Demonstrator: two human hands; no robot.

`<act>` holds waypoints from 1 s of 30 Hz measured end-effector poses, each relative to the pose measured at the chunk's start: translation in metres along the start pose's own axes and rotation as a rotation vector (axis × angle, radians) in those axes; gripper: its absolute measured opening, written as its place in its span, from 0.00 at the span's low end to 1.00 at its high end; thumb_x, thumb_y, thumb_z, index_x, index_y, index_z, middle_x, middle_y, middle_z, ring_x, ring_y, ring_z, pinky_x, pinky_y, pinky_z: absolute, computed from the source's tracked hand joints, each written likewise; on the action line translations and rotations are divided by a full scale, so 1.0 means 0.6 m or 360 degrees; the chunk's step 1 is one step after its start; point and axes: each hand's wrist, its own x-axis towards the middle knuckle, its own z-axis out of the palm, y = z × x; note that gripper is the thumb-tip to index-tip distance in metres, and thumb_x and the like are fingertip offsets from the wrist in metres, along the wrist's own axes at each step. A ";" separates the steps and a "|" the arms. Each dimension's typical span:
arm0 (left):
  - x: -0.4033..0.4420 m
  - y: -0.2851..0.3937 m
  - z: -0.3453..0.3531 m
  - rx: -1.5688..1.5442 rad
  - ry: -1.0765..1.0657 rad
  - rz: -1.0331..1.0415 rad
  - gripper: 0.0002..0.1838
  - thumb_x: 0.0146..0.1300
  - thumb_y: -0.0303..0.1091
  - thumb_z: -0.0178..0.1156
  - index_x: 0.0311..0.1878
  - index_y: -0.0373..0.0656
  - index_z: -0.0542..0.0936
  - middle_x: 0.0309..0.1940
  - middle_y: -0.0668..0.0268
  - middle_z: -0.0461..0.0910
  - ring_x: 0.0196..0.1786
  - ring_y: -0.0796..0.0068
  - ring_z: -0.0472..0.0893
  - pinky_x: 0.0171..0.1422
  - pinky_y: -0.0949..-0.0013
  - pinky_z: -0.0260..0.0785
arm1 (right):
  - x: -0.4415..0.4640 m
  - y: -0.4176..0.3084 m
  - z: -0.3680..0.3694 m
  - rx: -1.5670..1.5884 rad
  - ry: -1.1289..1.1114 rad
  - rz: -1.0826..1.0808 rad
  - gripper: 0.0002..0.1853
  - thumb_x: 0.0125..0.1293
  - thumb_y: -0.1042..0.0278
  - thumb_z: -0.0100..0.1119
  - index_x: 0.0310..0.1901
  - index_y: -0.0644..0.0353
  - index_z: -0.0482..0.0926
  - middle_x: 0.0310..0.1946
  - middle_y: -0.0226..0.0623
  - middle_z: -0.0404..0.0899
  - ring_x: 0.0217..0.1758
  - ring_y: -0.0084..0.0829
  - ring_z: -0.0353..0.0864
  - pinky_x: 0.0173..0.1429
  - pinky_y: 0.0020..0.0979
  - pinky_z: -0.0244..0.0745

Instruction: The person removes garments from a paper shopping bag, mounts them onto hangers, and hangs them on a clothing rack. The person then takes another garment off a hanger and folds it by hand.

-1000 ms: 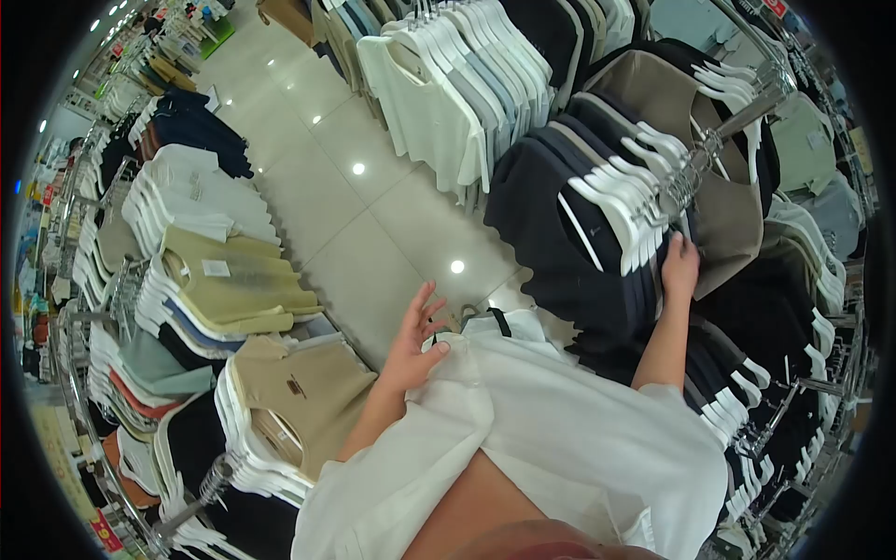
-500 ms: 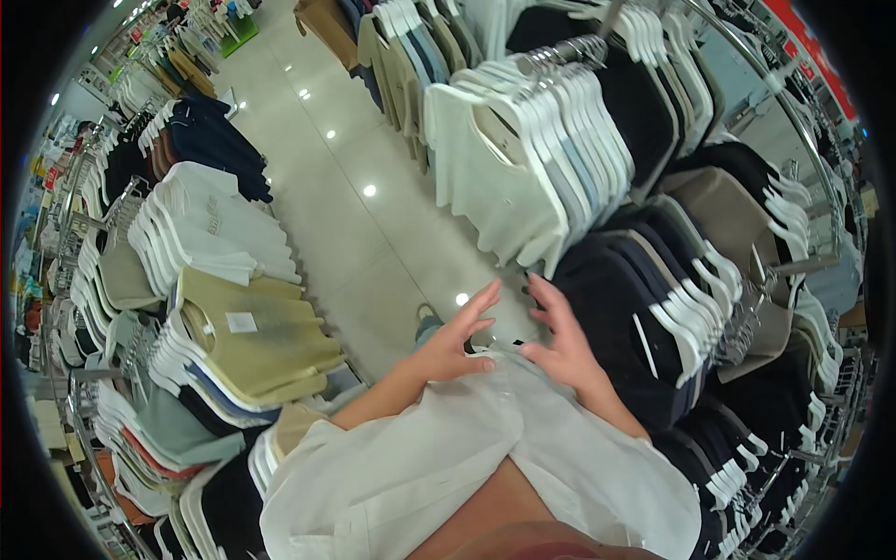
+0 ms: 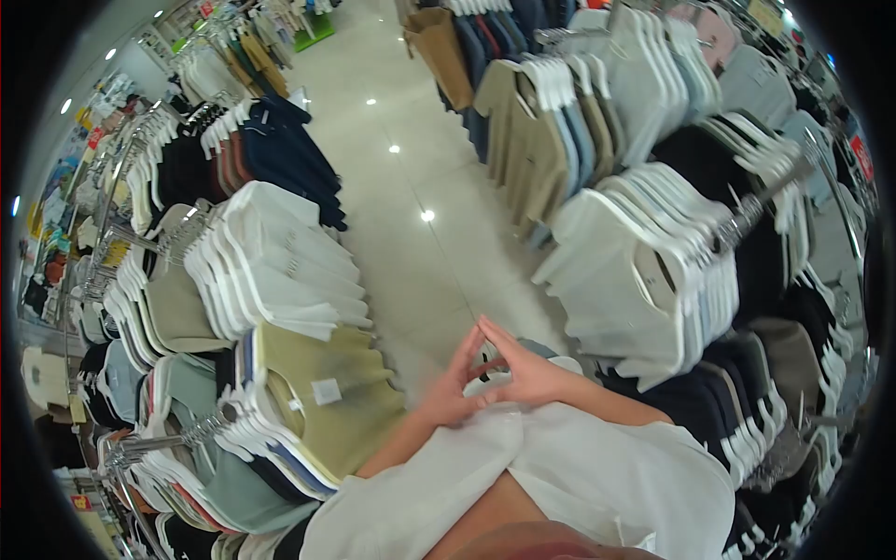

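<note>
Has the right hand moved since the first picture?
Yes: the right hand has left the dark hanging garments and moved leftward, its fingertips now meeting those of the left hand, near the white shirt.

Single head-worn camera, looking forward and steeply down from above the bare hands (image 3: 490,373), close; pale glossy tiled floor (image 3: 425,252) beyond.

The white shirt's lettering (image 3: 293,262) is too small to read.
</note>
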 end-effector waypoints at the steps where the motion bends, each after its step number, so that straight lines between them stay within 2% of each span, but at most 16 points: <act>1: 0.009 0.005 -0.024 0.0005 0.0015 -0.0020 0.68 0.60 0.47 0.79 0.89 0.51 0.36 0.89 0.60 0.32 0.90 0.56 0.38 0.87 0.43 0.52 | 0.025 0.005 -0.011 0.0003 -0.0047 0.0008 0.67 0.62 0.53 0.80 0.86 0.59 0.34 0.87 0.53 0.30 0.90 0.49 0.41 0.82 0.48 0.66; 2: 0.022 0.008 -0.045 -0.0002 0.0029 -0.0041 0.69 0.60 0.47 0.79 0.88 0.51 0.35 0.89 0.59 0.32 0.90 0.56 0.38 0.87 0.42 0.52 | 0.050 0.008 -0.025 -0.0092 -0.0106 0.0070 0.67 0.63 0.51 0.80 0.86 0.60 0.34 0.88 0.52 0.29 0.90 0.48 0.42 0.82 0.47 0.66; 8: 0.137 0.019 -0.186 0.0087 0.0159 -0.0090 0.69 0.59 0.46 0.79 0.89 0.52 0.36 0.89 0.60 0.33 0.90 0.55 0.40 0.86 0.42 0.52 | 0.233 0.022 -0.135 -0.0015 -0.0258 0.0016 0.66 0.64 0.55 0.80 0.86 0.60 0.34 0.88 0.50 0.32 0.90 0.47 0.43 0.82 0.47 0.67; 11: 0.212 0.066 -0.258 0.0136 0.0294 -0.0114 0.68 0.59 0.47 0.79 0.89 0.52 0.37 0.89 0.60 0.34 0.90 0.55 0.40 0.87 0.41 0.51 | 0.353 0.032 -0.203 0.0119 -0.0326 -0.0022 0.64 0.64 0.54 0.79 0.85 0.65 0.37 0.87 0.54 0.36 0.89 0.48 0.46 0.83 0.44 0.65; 13: 0.278 0.127 -0.302 0.0182 0.0364 -0.0113 0.68 0.59 0.50 0.79 0.89 0.50 0.38 0.89 0.61 0.35 0.90 0.54 0.41 0.87 0.40 0.48 | 0.433 0.004 -0.261 0.0112 -0.0357 -0.0038 0.64 0.64 0.56 0.79 0.85 0.64 0.37 0.87 0.54 0.36 0.89 0.48 0.48 0.83 0.44 0.65; 16: 0.355 0.191 -0.384 0.0389 0.0327 0.0022 0.66 0.60 0.41 0.78 0.89 0.53 0.38 0.89 0.60 0.34 0.90 0.54 0.41 0.86 0.42 0.52 | 0.543 -0.036 -0.329 0.0043 -0.0389 -0.0105 0.63 0.64 0.57 0.79 0.86 0.62 0.38 0.87 0.53 0.37 0.89 0.48 0.48 0.83 0.44 0.64; 17: 0.371 0.206 -0.411 0.0402 0.0370 0.0020 0.66 0.60 0.41 0.78 0.89 0.52 0.38 0.89 0.60 0.35 0.90 0.54 0.41 0.86 0.42 0.52 | 0.577 -0.045 -0.348 -0.0005 -0.0396 -0.0123 0.63 0.64 0.57 0.78 0.86 0.61 0.38 0.87 0.53 0.37 0.89 0.49 0.48 0.83 0.44 0.64; 20: 0.426 0.221 -0.466 0.0308 0.0502 0.0079 0.66 0.60 0.43 0.78 0.89 0.49 0.39 0.89 0.60 0.35 0.90 0.53 0.41 0.86 0.41 0.51 | 0.677 -0.048 -0.394 -0.0195 -0.0500 -0.0248 0.66 0.61 0.57 0.82 0.86 0.57 0.36 0.88 0.47 0.36 0.89 0.45 0.47 0.82 0.48 0.67; 23: 0.468 0.233 -0.518 0.0113 0.0621 0.0150 0.66 0.59 0.45 0.78 0.89 0.46 0.39 0.89 0.59 0.36 0.90 0.52 0.41 0.87 0.41 0.47 | 0.763 -0.051 -0.419 -0.0196 -0.0595 -0.0136 0.66 0.62 0.56 0.81 0.86 0.58 0.36 0.88 0.47 0.34 0.89 0.45 0.46 0.83 0.47 0.64; 26: 0.511 0.247 -0.594 -0.0011 0.0641 0.0119 0.66 0.60 0.45 0.78 0.88 0.45 0.40 0.89 0.58 0.37 0.90 0.52 0.41 0.87 0.41 0.47 | 0.848 -0.040 -0.439 -0.0093 -0.0576 -0.0089 0.64 0.63 0.50 0.78 0.85 0.67 0.39 0.87 0.56 0.39 0.89 0.51 0.45 0.84 0.45 0.60; 30: 0.584 0.282 -0.742 0.0066 0.0445 0.0019 0.65 0.61 0.44 0.78 0.88 0.44 0.40 0.89 0.57 0.39 0.90 0.52 0.43 0.87 0.43 0.47 | 0.963 -0.047 -0.472 0.0013 -0.0412 0.0040 0.63 0.65 0.49 0.77 0.84 0.68 0.40 0.87 0.57 0.39 0.89 0.50 0.45 0.85 0.44 0.56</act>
